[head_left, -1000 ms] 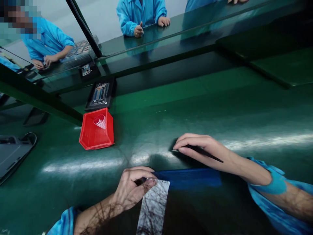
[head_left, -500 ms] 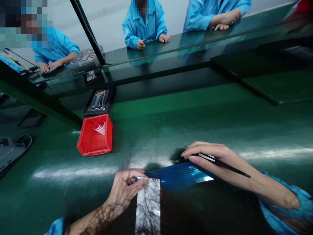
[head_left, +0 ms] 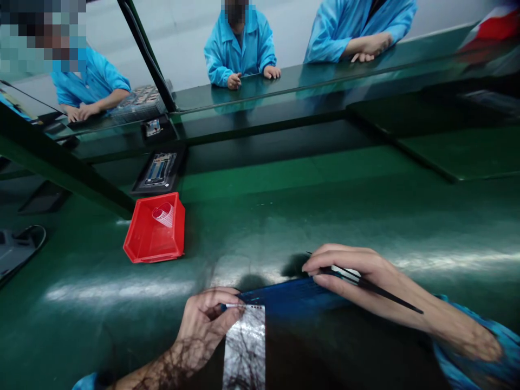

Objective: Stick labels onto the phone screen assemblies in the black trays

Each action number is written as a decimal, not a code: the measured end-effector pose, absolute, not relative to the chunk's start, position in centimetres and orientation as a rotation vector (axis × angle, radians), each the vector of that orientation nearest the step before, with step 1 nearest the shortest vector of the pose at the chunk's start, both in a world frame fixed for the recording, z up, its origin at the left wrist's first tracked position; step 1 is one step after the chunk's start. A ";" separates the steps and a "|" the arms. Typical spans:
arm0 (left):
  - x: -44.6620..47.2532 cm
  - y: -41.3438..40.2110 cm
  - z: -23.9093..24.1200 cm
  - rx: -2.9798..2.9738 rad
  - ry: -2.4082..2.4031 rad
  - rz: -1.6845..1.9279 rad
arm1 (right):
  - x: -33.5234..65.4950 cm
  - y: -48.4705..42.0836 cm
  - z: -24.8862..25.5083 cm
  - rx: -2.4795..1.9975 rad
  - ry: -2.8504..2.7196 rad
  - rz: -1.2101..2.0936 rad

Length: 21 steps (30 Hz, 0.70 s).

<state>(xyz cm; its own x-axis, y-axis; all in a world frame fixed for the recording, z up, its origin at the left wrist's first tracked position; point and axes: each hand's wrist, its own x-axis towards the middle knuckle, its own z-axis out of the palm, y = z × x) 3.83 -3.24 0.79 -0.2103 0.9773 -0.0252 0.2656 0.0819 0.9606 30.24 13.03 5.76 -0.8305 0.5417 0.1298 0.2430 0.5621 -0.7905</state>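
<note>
My left hand pinches the top corner of a shiny reflective strip that hangs down at the bottom centre. A blue film sheet stretches from that corner to my right hand. My right hand is closed on black tweezers, whose tips point left over the blue film's far end. Both hands rest low over the dark green worktop.
A red plastic bin with a small roll of white tape stands to the left. Behind it lies a black tray with a phone frame. Three people in blue coats stand across the far counter. A grey fixture sits at the left edge.
The view has tilted up, so both hands sit lower in the picture. My right hand moved slightly right with the tweezers, and the blue film lifted and flexed between the hands.
</note>
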 end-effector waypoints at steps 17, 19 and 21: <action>4.4 -4.0 2.3 1.910 1.448 1.000 | 28.6 10.7 5.0 -0.419 -2.528 0.812; 4.3 -4.2 2.2 1.948 1.435 0.949 | 28.2 9.6 4.2 -0.389 -2.532 0.747; 4.3 -4.2 2.2 1.973 1.427 0.901 | 27.8 8.5 3.2 -0.374 -2.591 0.619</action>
